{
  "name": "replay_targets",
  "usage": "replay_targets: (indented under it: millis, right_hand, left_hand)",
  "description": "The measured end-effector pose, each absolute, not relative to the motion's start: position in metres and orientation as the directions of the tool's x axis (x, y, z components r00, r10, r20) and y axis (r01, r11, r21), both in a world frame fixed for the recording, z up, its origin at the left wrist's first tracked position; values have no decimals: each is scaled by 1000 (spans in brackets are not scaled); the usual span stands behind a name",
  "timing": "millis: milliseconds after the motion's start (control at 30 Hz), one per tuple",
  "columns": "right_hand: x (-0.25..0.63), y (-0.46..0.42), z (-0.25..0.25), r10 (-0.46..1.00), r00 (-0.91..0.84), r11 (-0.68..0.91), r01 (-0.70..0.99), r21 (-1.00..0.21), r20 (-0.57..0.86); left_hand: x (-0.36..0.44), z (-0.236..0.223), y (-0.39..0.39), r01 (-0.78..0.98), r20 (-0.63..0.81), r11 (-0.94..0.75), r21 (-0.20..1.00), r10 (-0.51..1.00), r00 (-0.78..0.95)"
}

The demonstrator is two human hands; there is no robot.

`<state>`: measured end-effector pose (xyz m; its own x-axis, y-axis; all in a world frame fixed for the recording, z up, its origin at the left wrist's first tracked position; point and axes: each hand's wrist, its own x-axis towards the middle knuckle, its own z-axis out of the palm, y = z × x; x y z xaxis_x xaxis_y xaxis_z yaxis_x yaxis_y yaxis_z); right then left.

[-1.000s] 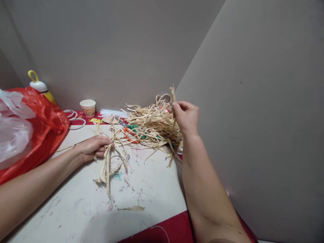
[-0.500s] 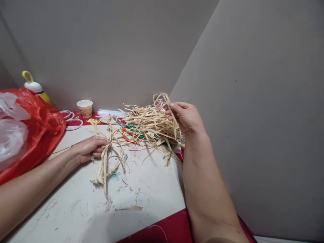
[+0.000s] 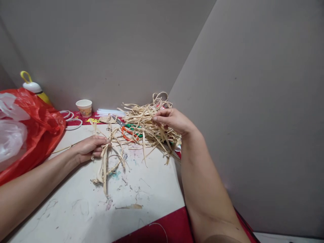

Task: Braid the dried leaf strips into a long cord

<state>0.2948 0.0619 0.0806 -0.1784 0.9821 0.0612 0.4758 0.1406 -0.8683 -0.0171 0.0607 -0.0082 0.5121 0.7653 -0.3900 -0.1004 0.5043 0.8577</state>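
Observation:
My left hand is closed on a braided piece of dry straw strips, whose loose ends hang onto the white board. A thin braided part lies below that hand. Over the heap of dry straw, my right hand pinches a straw strip between thumb and fingers. The strip's lower end is hard to tell from the strands behind it. Scissors with orange and green handles lie at the heap's left side, partly covered by strands.
A red plastic bag with white plastic stands at the left, before a yellow bottle. A paper cup, white rings and pale sticks line the back of the white board. Grey walls meet behind the heap.
My right hand has come down and to the left, bringing its pinched strip low over the straw heap. My left hand keeps its hold in about the same place. The view has shifted slightly.

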Motion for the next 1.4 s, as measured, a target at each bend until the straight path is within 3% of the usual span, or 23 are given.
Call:
replay_targets:
  millis: [233,433,633,933,1167,1300,1400]
  right_hand:
    - [298,62,80,972,-224,114,709,-696,-70]
    - [301,68,70,975,-169,8,681,-732,-147]
    - [303,66,72,969,-185,25,730,-683,-162]
    - [298,76,68,996,-35,83,745,-662,86]
    - [285,78,62,977,-214,204,911,-359,12]
    - [270,74,62,989,-145,143,986,-86,-19]
    - [259,72,62,992,-126,126,992,-20,15]
  left_hand:
    - [-16,-5,60,-86,-390,501,861,760,521]
    - [-16,-6,60,-85,-385,495,865,762,520]
    - [-17,-6,61,-77,-402,493,866,780,479]
    - [-17,-6,62,-59,-414,494,868,783,465]
    - [-17,-5,63,-43,-418,500,865,765,489]
    - [-18,-5,63,-52,-414,498,866,771,484]
    - [-18,-7,64,-48,-412,491,870,776,477]
